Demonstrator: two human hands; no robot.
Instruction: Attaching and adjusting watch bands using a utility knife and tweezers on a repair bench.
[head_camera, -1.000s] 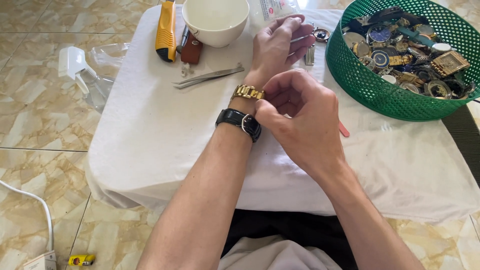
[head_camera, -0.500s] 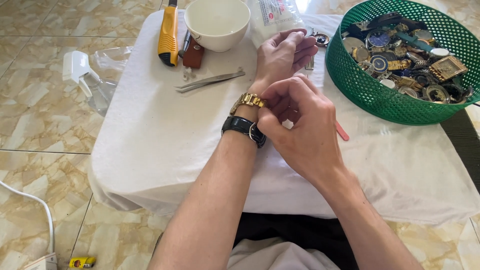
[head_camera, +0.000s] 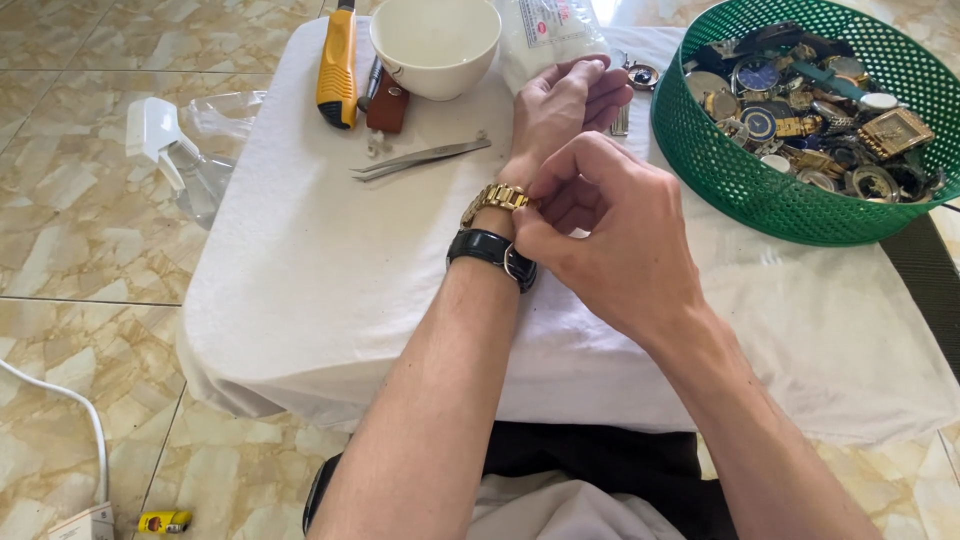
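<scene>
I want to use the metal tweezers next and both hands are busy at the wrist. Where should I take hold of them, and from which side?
Grip the tweezers around the middle of their two arms, coming from above with the right hand. They lie flat on the white cloth, joined end toward the white bowl, tips pointing left, so a pinch across the narrow width probably suits best.

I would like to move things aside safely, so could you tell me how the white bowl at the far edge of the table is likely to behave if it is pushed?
The white bowl looks like glazed ceramic, so probably rigid, fairly heavy and breakable. Its base seems narrower than its rim, so a high push might tip it. On the white cloth it would likely drag rather than slide.
</scene>
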